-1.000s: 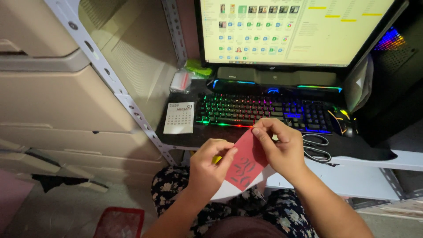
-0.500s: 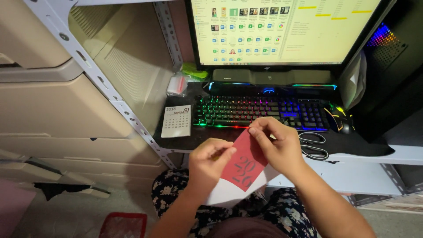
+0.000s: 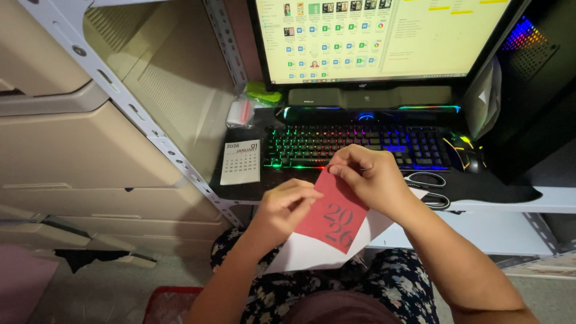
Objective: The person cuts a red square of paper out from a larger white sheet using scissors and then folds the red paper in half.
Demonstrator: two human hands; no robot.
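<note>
While both forearms are reaching up from the lap, the right hand (image 3: pixel 375 180) is pinching the top corner of a red card (image 3: pixel 332 213) between thumb and curled fingers. The left hand (image 3: pixel 282 209) is gripping the card's left edge, thumb on top. Beneath the card is lying a white sheet (image 3: pixel 312 252), just before the backlit keyboard (image 3: pixel 354 147) and scissors (image 3: pixel 429 189).

card (image 3: pixel 332 218): showing red with dark numerals
sheet (image 3: pixel 312 252): showing plain white
keyboard (image 3: pixel 354 147): glowing in rainbow bands, green through red to blue
trousers (image 3: pixel 384 288): showing dark cloth with a pale floral pattern
calendar (image 3: pixel 240 162): showing white with dark print
scissors (image 3: pixel 429 187): showing black handles
surface (image 3: pixel 492 193): showing black
</note>
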